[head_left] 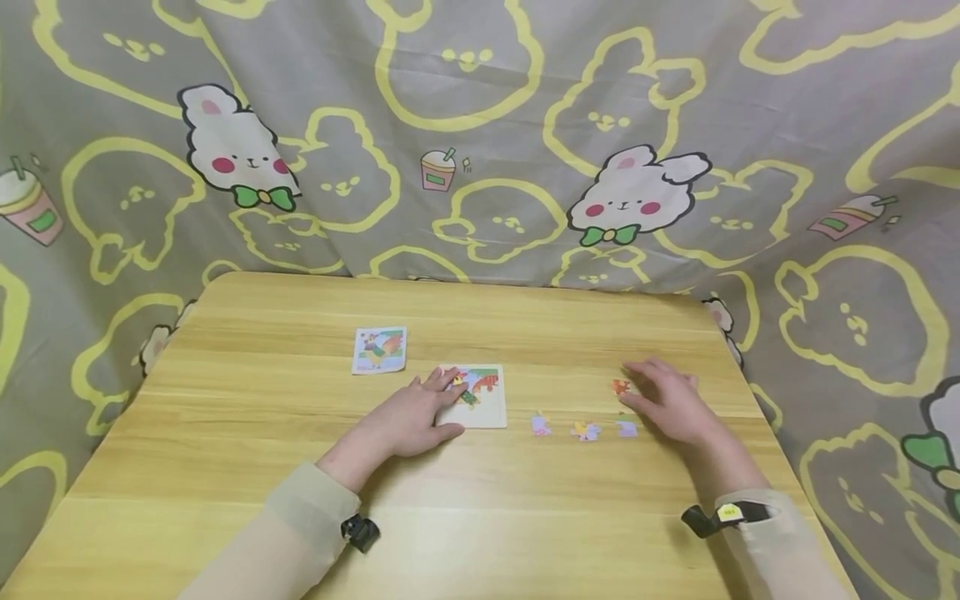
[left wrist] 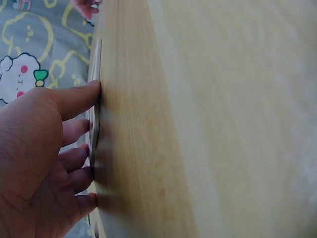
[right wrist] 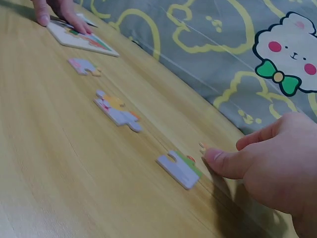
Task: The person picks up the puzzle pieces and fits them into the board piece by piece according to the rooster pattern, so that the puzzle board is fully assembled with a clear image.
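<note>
Resting on the jigsaw board (head_left: 491, 414), just below centre of the head view: one left hand (head_left: 412, 417), fingers spread and relaxed, gripping nothing. Right hand (head_left: 666, 402), right of centre: thumb and fingers parted at an orange puzzle piece (head_left: 620, 387); contact cannot be told. Three partly lilac puzzle pieces (head_left: 588, 432), in a row between the hands. One picture card (head_left: 380, 350), left of centre. Wood-grain table (head_left: 465, 517), beneath.

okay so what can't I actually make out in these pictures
Puzzle board, head view: left hand covers part of its left side.
Puzzle board, left wrist view: nearly edge-on, so its picture is unseen.
Orange piece, right wrist view: right hand hides much of it.
Picture card, head view: fine details too small.
</note>
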Demonstrator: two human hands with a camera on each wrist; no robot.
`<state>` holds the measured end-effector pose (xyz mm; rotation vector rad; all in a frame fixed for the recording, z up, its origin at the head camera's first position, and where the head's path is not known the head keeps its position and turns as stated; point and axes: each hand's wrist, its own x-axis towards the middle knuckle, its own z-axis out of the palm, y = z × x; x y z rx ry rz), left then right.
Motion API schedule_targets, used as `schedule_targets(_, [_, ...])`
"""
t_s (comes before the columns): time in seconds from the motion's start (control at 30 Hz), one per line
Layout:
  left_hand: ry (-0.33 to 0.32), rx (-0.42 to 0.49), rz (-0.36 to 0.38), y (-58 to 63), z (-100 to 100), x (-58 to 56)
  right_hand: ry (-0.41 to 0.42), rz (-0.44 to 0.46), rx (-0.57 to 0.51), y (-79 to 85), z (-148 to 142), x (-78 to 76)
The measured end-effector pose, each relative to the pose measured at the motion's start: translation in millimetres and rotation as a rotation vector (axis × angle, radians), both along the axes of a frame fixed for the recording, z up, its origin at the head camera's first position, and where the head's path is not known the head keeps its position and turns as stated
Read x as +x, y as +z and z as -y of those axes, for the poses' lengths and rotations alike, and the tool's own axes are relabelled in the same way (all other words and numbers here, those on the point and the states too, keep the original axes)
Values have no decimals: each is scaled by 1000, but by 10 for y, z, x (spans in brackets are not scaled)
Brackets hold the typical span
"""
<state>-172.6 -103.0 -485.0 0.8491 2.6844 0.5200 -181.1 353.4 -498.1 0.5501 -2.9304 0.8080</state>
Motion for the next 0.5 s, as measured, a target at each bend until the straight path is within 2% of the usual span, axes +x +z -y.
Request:
schedule_targets(0.23, [-2, -7, -11, -20, 0, -8, -8, 19, -14, -50, -82, -7])
schedule_targets(0.5, [-8, -6, -7, -47, 0, -24, -23, 36, -36, -81, -49, 26])
